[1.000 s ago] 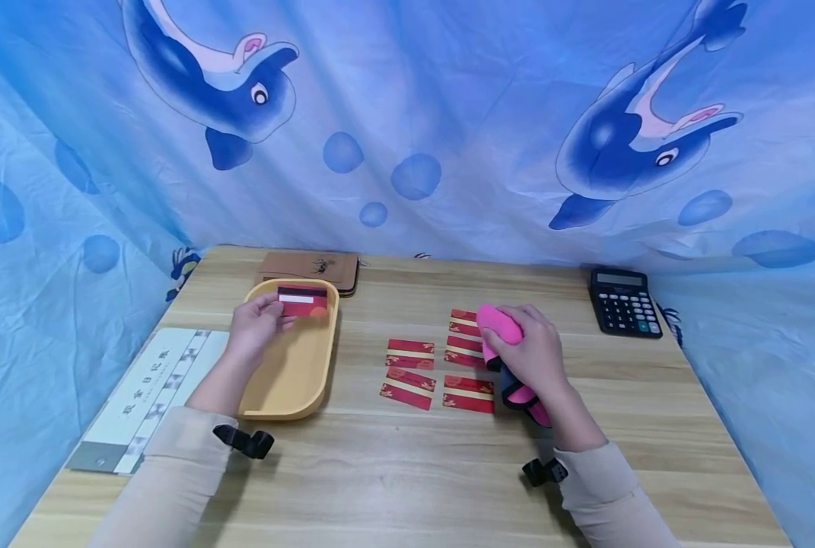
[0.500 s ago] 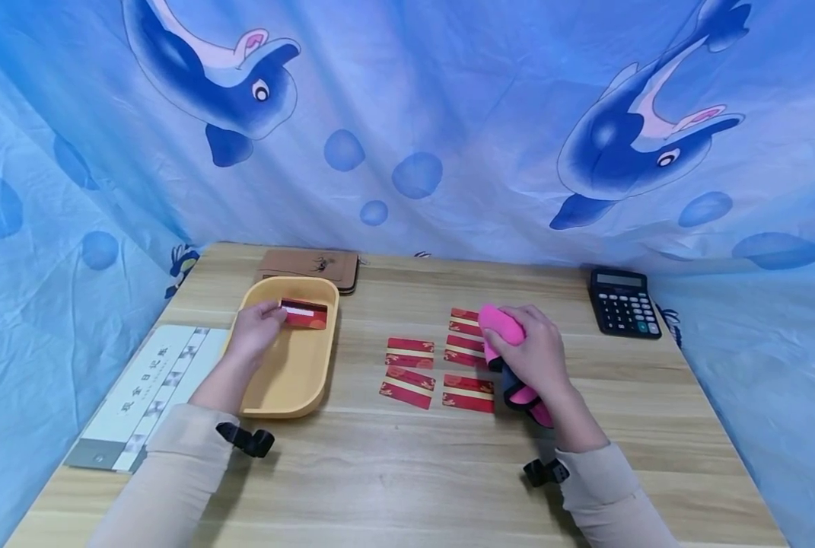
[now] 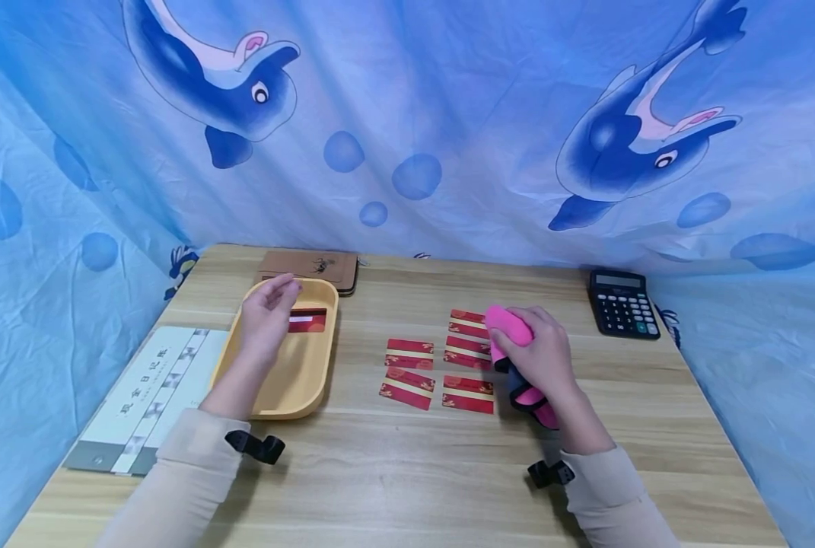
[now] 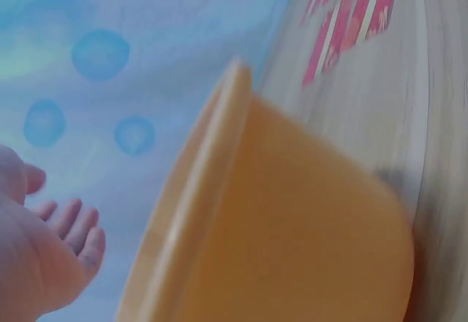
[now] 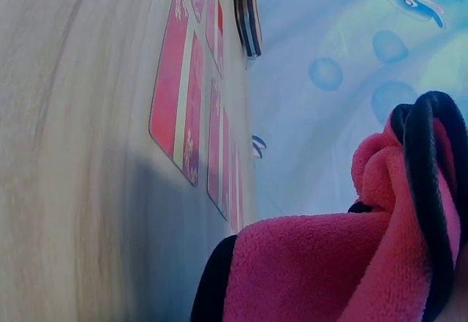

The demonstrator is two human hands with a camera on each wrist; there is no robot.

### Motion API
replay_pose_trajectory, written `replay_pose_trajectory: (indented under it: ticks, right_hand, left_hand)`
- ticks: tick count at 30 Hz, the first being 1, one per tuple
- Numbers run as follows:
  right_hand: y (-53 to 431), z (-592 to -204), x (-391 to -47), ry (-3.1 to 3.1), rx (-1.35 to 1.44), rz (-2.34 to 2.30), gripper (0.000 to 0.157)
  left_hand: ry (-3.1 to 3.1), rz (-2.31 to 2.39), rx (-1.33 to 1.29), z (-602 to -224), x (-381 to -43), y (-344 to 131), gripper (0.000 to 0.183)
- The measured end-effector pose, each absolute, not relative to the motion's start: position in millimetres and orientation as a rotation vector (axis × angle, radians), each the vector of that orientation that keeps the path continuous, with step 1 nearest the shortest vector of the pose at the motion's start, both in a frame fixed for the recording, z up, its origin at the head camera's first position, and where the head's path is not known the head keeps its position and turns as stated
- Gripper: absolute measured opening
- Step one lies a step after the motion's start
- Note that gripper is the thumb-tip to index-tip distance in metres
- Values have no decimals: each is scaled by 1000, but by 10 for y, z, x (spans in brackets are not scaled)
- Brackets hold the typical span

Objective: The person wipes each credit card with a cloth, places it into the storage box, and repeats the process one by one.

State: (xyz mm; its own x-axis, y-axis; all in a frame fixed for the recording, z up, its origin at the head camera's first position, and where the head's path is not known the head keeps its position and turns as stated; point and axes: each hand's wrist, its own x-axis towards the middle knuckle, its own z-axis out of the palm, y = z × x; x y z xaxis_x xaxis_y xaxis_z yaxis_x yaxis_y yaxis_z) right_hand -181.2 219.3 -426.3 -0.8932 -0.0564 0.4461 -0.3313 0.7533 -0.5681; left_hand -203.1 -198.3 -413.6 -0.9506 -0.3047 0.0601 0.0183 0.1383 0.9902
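Gripping pink cloth (image 3: 508,326), the right hand (image 3: 545,354) partly hides it.

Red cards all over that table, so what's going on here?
A person is handling red cards and a cloth. The right-hand grip holds a pink cloth with dark edging, beside five red cards laid out on the wooden table. The left-hand grip holds nothing and is over a yellow tray, with another red card inside. A brown wallet lies behind the tray, and a calculator sits at the far right.
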Motion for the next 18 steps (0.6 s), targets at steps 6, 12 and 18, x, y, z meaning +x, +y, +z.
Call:
replay_pose_trajectory:
  ticks: [6, 12, 18]
  right_hand:
    - [2244, -4252, -1803, -2539, 284, 939, 46]
    - [2294, -4241, -1804, -2539, 264, 947, 46]
    - [2332, -4252, -1791, -2556, 240, 950, 48]
  left_hand:
    - [-2178, -1843, -19, -4075, -2018, -1719, 36]
    - [-2309, -1762, -199, -4084, -2045, -1477, 34]
    - [-2379, -1781, -274, -4104, -2055, -1187, 32]
